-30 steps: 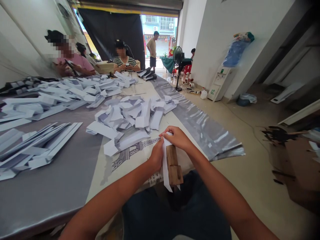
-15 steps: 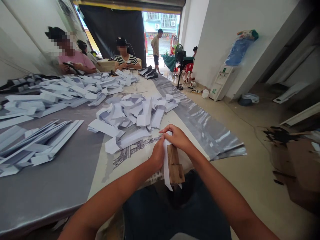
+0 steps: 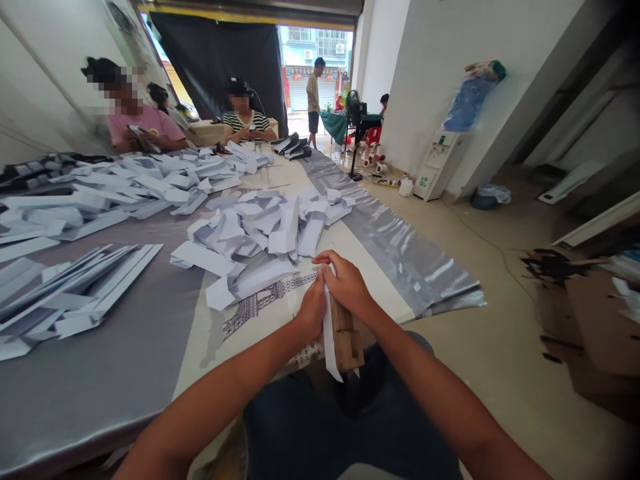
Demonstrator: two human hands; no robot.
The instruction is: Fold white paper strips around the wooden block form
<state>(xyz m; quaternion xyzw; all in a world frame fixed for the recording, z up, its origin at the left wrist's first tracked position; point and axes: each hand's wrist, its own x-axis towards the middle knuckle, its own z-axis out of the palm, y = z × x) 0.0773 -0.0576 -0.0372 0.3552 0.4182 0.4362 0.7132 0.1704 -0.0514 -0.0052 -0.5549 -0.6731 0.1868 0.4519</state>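
My left hand is closed on a folded white paper strip at the table's near edge. The strip runs along a wooden block, and a corner of paper shows below the block's near end. Curled over the far end of the block and the paper is my right hand, its fingers meeting the left fingertips. The fingers hide the far end of the paper. Just beyond lies a loose pile of folded white paper pieces.
More folded paper covers the left of the table, with a flat stack nearest. Two co-workers, in a pink shirt and a striped shirt, sit at the far side. A fan and a water dispenser stand beyond, right.
My right hand has slid down slightly over the block and paper, covering more of the block's far end. The whole view has shifted a little.
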